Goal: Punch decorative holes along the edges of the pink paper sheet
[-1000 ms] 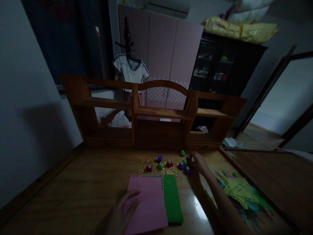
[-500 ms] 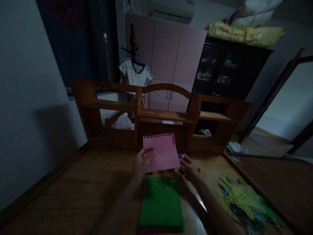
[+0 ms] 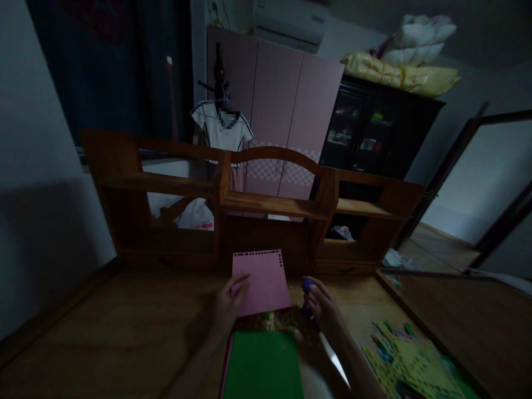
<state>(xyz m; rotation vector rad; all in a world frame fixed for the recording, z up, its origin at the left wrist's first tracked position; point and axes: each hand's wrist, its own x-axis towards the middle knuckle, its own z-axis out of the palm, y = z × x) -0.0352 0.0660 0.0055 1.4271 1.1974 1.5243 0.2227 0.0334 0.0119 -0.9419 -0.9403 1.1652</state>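
My left hand (image 3: 226, 305) pinches the lower left edge of a pink sheet (image 3: 261, 280) and holds it upright above the wooden desk; small holes run along the sheet's top and right edges. Just right of the sheet, my right hand (image 3: 320, 302) is closed around a small purple punch (image 3: 306, 285). Below the two hands a green sheet (image 3: 264, 366) lies flat on a stack, with a pink edge showing at its left. Small paper bits and more punches lie on the desk behind the pink sheet, mostly hidden.
A wooden shelf unit (image 3: 266, 205) stands along the back of the desk. A heap of punched yellow and green paper (image 3: 409, 360) lies at the right. Behind are a pink wardrobe (image 3: 282, 105), a dark cabinet (image 3: 374, 133) and a hanging white shirt (image 3: 222, 130).
My left hand lifted the pink sheet off the stack and raised it, uncovering the green sheet. My right hand picked a purple punch from the group and brought it beside the sheet.
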